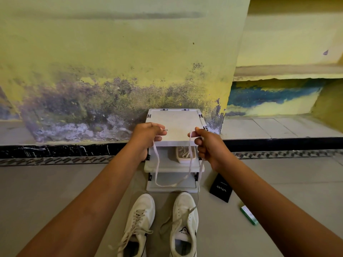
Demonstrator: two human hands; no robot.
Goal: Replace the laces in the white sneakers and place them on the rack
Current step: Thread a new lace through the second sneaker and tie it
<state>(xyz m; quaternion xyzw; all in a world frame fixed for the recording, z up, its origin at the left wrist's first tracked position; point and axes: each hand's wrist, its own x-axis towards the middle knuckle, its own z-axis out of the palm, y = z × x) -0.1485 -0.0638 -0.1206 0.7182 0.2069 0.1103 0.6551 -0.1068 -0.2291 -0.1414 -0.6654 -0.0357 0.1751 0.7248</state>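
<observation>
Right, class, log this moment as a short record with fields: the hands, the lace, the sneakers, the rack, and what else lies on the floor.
left hand: pinches one end of the lace
right hand: grips the other end
lace: white, hanging in a loop before the rack
sneakers: two, white, on the floor, still laced
rack: white, three shelves; tray on the middle one
floor: black box, green box

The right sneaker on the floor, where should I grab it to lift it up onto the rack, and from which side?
Grip the right sneaker at its heel collar, coming from above on the near side. Its opening faces up and its toe points toward the rack, so the heel rim is nearest and free to pinch. Both hands, left hand and right hand, currently hold a lace.
</observation>
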